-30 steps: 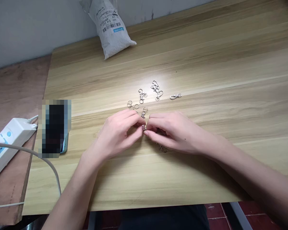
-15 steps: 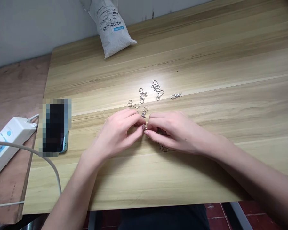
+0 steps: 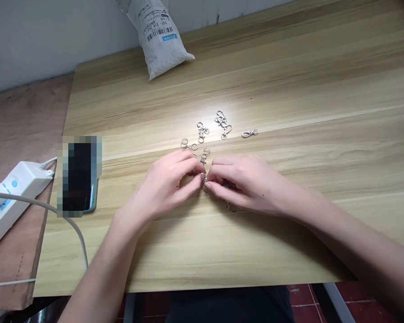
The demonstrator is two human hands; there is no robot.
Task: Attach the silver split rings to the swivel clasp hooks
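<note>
My left hand (image 3: 173,175) and my right hand (image 3: 244,181) meet low over the table, fingertips closed in a pinch. Between them is a small silver swivel clasp (image 3: 205,181) with a ring, mostly covered by the fingers; exactly which part each hand grips cannot be made out. Just beyond the fingertips lies another clasp with rings (image 3: 204,158). Loose split rings (image 3: 194,146) sit past my left knuckles. Under the edge of my right hand, more clasps (image 3: 232,207) show in part.
Farther back lie a group of clasps (image 3: 202,132), a second group (image 3: 222,120) and a single clasp (image 3: 249,133). A white parcel bag (image 3: 170,56) leans near the wall. At left are a phone (image 3: 79,177), a power strip (image 3: 15,197) and a pale cable (image 3: 76,229).
Both hands keep their pinch in nearly the same place. More of the metal piece shows below the fingertips now. The whole view has shifted slightly.
</note>
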